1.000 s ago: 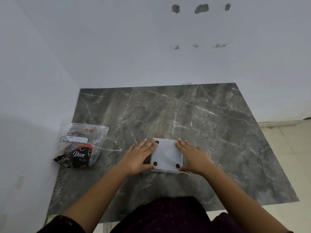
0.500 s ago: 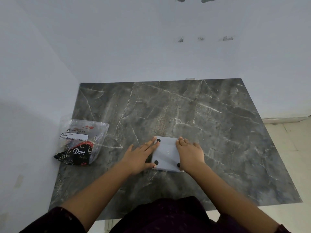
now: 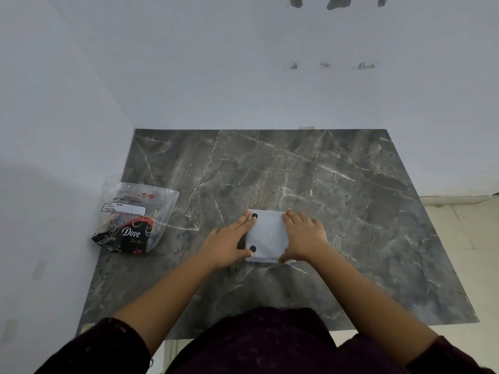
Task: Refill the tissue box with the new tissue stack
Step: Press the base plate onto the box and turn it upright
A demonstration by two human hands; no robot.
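Tissue box [image 3: 266, 234] lying upside down near the middle front of the dark marble table [image 3: 351, 211], pale base panel up, two black rubber feet visible along its left edge. Left hand [image 3: 229, 245] flat against the box's left side, fingers stretched along the edge toward the far corner, thumb at the near corner. Right hand [image 3: 303, 234] laid over the right edge, fingertips on the far corner, thumb tucked under at the near right corner. Both hands pressed on the box from opposite sides rather than closed round it. Clear plastic tissue packet [image 3: 135, 218] with a dark printed band resting well apart at the table's left edge, close to the wall; whether any stack remains inside, impossible to tell. Likely step in hand: seating or closing the base panel. Risks from here: a thin pale sliver showing along the near bottom edge, possibly the panel not fully seated or a tissue caught in the seam, so uneven pressing could jam or tear it. Smooth marble under the box, so a lopsided push may send it sliding. Flipping before the base locks could spill the contents.
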